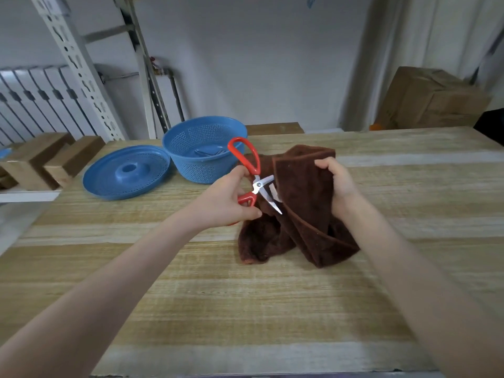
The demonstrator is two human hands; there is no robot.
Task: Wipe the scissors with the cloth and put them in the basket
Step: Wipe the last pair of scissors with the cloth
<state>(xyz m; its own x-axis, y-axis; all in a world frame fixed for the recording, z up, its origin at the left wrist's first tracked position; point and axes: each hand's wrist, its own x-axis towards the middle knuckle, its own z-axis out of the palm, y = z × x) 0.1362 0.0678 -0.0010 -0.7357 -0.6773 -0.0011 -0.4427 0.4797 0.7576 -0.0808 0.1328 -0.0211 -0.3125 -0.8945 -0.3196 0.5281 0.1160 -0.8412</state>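
My left hand (230,197) grips the red-handled scissors (252,170) by the lower handle loop, above the wooden table (245,309). The blades are spread apart, and their tips point right and down against the brown cloth (300,203). My right hand (336,181) holds that cloth bunched up by its upper right part, and the cloth's lower folds rest on the table. The blue perforated basket (204,156) stands just behind the scissors, with some metal utensils lying in its bottom.
A blue round lid (126,171) lies left of the basket. Wooden blocks (51,156) sit at the far left edge, beside a metal shelf post (79,66). A cardboard box (433,99) stands beyond the table's back right.
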